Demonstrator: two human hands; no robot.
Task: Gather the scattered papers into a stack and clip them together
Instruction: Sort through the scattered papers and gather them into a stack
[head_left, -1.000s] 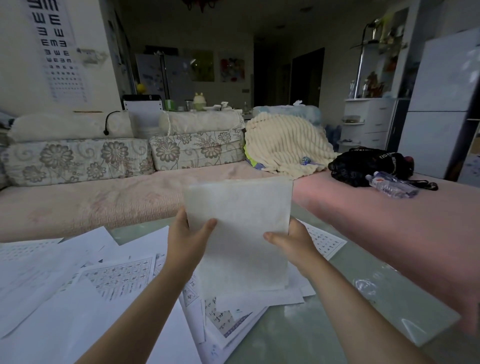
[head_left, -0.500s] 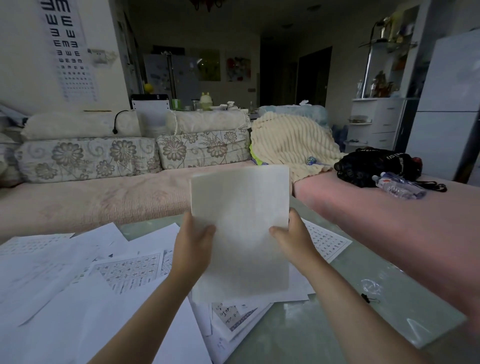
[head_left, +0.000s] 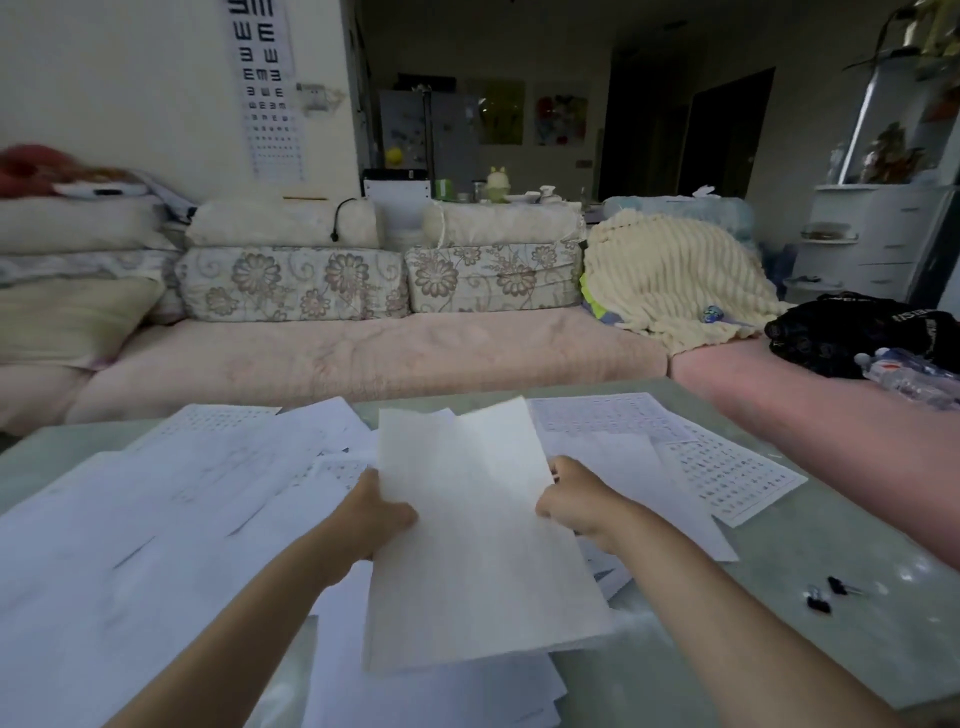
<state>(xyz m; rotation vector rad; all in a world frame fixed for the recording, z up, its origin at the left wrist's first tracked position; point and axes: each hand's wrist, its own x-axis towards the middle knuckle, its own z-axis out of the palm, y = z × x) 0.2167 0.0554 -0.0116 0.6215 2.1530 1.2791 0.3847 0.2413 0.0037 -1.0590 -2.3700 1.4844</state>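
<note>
I hold a thin stack of white sheets (head_left: 478, 540) tilted low over the glass table (head_left: 810, 639). My left hand (head_left: 376, 512) grips its left edge and my right hand (head_left: 576, 501) grips its right edge. Many loose white papers (head_left: 171, 514) lie scattered across the left and middle of the table, and printed grid sheets (head_left: 727, 473) lie to the right. Two small black binder clips (head_left: 826, 595) rest on the glass at the right, apart from the papers.
A pink sofa (head_left: 363, 353) with floral cushions runs along the table's far side and right. A cream blanket (head_left: 670, 275), a black bag (head_left: 852, 327) and a plastic bottle (head_left: 909, 371) lie on it. The table's front right glass is bare apart from the clips.
The held sheets have dropped from upright in front of me to a low tilt over the table. My view has turned left and downward, and the binder clips have come into sight.
</note>
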